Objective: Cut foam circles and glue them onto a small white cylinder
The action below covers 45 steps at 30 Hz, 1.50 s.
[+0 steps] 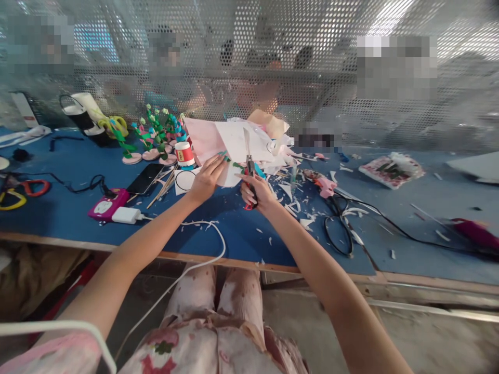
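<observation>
My right hand is closed around a pair of scissors with dark and red handles. The blades point up and away from me, over white paper. Beside it, my left hand rests at the edge of the paper sheets, fingers long and together, its thumb hidden. A small green strip shows between the two hands, running from the left fingertips towards the right thumb; its exact shape is too small to tell. Under and behind the hands lie pink and white sheets. A white card with a black ring is by my left wrist.
Small green craft plants on round pink bases stand behind a red-and-white tub. Left are a phone, a magenta power box and red-handled scissors. Paper scraps, a black cable and a patterned packet lie right.
</observation>
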Tool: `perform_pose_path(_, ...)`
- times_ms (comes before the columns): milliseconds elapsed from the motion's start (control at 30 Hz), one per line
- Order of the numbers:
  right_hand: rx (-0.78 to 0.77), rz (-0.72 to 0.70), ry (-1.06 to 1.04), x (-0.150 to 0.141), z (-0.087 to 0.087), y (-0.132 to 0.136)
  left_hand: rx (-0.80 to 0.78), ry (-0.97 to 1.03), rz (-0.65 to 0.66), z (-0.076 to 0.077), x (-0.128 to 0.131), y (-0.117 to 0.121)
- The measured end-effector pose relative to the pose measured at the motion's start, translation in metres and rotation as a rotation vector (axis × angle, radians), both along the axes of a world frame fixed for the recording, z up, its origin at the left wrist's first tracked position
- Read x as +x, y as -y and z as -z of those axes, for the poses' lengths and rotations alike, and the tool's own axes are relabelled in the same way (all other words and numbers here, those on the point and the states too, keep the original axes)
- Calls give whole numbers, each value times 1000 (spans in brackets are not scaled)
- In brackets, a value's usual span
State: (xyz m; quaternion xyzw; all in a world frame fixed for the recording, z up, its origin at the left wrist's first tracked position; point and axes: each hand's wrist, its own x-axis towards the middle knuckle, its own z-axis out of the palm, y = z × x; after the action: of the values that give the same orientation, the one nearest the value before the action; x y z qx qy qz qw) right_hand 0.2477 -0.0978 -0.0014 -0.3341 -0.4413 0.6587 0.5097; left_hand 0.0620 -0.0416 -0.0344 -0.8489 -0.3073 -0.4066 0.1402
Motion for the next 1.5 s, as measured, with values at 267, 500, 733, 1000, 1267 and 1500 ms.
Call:
perform_pose_path(267,58,8,-58,1,0,-2,-137,-53,20,0,10,3)
perform_pose_path(500,119,147,-5,4,2,-6,-225,4,184,-5,5,3)
perform_pose_path(733,76,-64,145,8,-3,-2,-184,64,105,-6,4,1)
perform_pose_path(1000,126,-126,76,11,-5,-1,-588,246,0,-14,11,5)
perform_pose_path(1267,127,174,180,-9,12,-2,-670,300,-35,-8,25,19)
perform_pose_path(1500,116,209,123,-18,21,2,-586,249,165,8,22,9)
